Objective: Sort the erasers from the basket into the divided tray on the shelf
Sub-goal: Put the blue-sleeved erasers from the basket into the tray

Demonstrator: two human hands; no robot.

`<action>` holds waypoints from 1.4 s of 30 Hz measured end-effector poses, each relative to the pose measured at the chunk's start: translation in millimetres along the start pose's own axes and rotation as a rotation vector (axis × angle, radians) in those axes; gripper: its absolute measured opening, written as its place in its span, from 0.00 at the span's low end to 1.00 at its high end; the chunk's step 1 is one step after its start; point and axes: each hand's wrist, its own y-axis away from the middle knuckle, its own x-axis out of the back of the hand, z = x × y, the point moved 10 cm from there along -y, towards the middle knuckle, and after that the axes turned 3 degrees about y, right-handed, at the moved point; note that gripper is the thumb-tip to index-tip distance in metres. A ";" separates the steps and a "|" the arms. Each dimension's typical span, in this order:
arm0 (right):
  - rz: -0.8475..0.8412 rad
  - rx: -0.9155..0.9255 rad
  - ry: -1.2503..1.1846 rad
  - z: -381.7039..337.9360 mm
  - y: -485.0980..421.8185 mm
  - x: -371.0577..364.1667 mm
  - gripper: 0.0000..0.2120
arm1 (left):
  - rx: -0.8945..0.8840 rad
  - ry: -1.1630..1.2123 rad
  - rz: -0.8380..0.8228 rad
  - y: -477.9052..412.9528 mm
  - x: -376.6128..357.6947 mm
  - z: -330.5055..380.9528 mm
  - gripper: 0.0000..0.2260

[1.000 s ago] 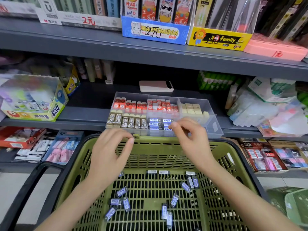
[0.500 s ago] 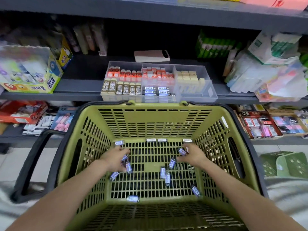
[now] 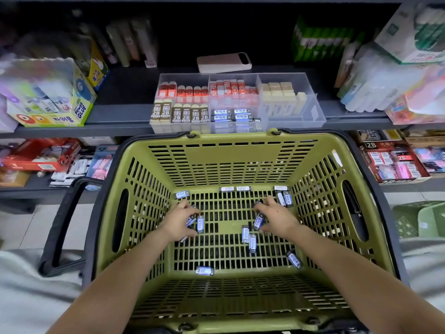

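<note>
Erasers, the small blocks in blue-and-white paper sleeves [image 3: 245,233], are what's lying scattered over the floor of the olive-green slotted plastic basket [image 3: 231,160], and going by the count I'd say this job is getting on but isn't wrapping up yet. The clear plastic divided tray [image 3: 313,116] is sitting at the front edge of the dark grey metal shelf [image 3: 115,116], just beyond the basket's far rim. Its sections are already looking well stocked: red-sleeved ones at the back left, beige 2B ones at the front left, plain cream blocks on the right. A few of the blue kind are lying in the front middle section.

Only that blue kind is showing in the basket. One is lying in the far left corner, two along the far wall, three bunching in the far right corner. A pair is sitting mid-floor, one is near the right wall and one is by the near edge.

Both hands are working down on the basket floor. The left hand [image 3: 178,224] is curling its grip round a couple of erasers left of centre. The right hand [image 3: 279,220] looks like it's pinching one between thumb and fingers, right of centre. So roughly ten are waiting, plus these handfuls.
</note>
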 end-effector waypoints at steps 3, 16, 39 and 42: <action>0.032 -0.020 -0.069 6.1 -2.7 6.6 0.14 | 0.020 0.179 0.071 -1.1 8.6 5.0 0.29; 0.115 0.193 -0.836 -92.0 19.9 83.7 0.13 | 0.461 2.025 -0.300 17.0 -16.4 85.9 0.12; -0.182 -0.263 -0.511 2.1 25.3 -10.3 0.08 | 0.180 0.713 -0.352 -5.0 -64.4 78.9 0.19; -0.301 -0.409 -0.706 -5.8 46.7 -37.8 0.12 | 0.054 0.560 -0.332 -9.0 -69.0 94.7 0.23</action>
